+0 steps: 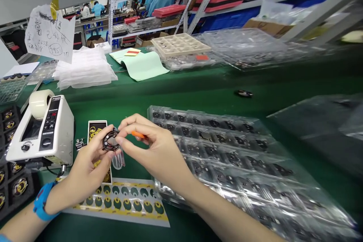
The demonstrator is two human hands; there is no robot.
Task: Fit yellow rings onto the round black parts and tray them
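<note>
My left hand (92,160), with a blue band on its wrist, is closed around the edge of a round black part (107,143) with a ring of small light spots. My right hand (153,141) meets the part from the right, thumb and index finger pinched at its rim; whether something thin is between those fingertips I cannot tell. An orange stick-like tool (138,134) is tucked among the fingers of that hand, mostly hidden. Below the part hangs a clear rounded piece (118,160). Behind my left hand stands a narrow white box (98,122) with small yellow rings inside.
At left is a white tape dispenser (61,124) beside a black foam tray (33,181). A sticker sheet (136,218) lies in front. Clear plastic trays (210,136) of black parts fill the right. A small dark object (244,93) lies behind them.
</note>
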